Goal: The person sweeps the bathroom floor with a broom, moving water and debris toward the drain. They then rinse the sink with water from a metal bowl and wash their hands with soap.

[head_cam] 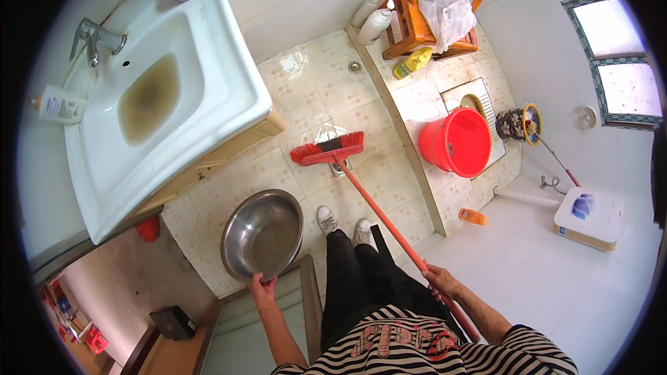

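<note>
My left hand (264, 288) grips the near rim of a round stainless steel basin (263, 234), which is tilted so its inside shows. In my right hand (441, 280) is the red handle of a push broom (327, 150). Its red bristles, with a dark patch in the middle, rest on the patterned tile floor (276, 164) in front of my white shoes. A floor drain (340, 167) lies partly hidden beneath the broom head.
On the left, a white washbasin (219, 78) holds brownish water. A raised tiled ledge on the right carries a red bucket (458, 143) beside a squat toilet (477, 101), a yellow bottle (412, 62), an orange bottle (473, 216) and a wooden chair (417, 23).
</note>
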Motion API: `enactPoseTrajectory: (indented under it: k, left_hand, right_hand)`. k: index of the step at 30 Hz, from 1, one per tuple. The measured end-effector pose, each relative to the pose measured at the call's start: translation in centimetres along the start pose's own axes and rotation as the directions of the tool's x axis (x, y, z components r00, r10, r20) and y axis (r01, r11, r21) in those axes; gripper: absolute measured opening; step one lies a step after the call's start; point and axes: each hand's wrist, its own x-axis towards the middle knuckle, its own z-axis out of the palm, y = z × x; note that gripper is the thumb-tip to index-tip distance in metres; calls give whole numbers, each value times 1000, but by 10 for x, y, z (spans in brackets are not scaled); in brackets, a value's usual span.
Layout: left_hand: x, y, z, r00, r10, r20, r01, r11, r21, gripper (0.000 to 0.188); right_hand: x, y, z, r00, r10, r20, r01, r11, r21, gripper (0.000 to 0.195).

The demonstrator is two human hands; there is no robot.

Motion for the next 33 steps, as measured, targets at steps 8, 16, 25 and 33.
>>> enactPoseTrajectory:
  k: [8, 16, 25, 33]
  left_hand:
    - [-7, -21, -24, 997, -71, 28, 70, 997, 22, 36]
    - [-27, -42, -15, 996, -79, 51, 72, 991, 111, 20]
    - [-40, -51, -15, 996, -70, 48, 62, 987, 148, 22]
    - [-39, -46, 4, 995, -86, 55, 72, 974, 216, 37]
  right_hand:
    - [-55, -18, -24, 994, -3, 114, -29, 960, 280, 48]
    - [23, -43, -37, 944, -321, -77, 329, 898, 293, 37]
    - [26, 15, -31, 981, -69, 180, -42, 836, 548, 22]
    - [-37, 51, -60, 937, -98, 334, -171, 707, 686, 23]
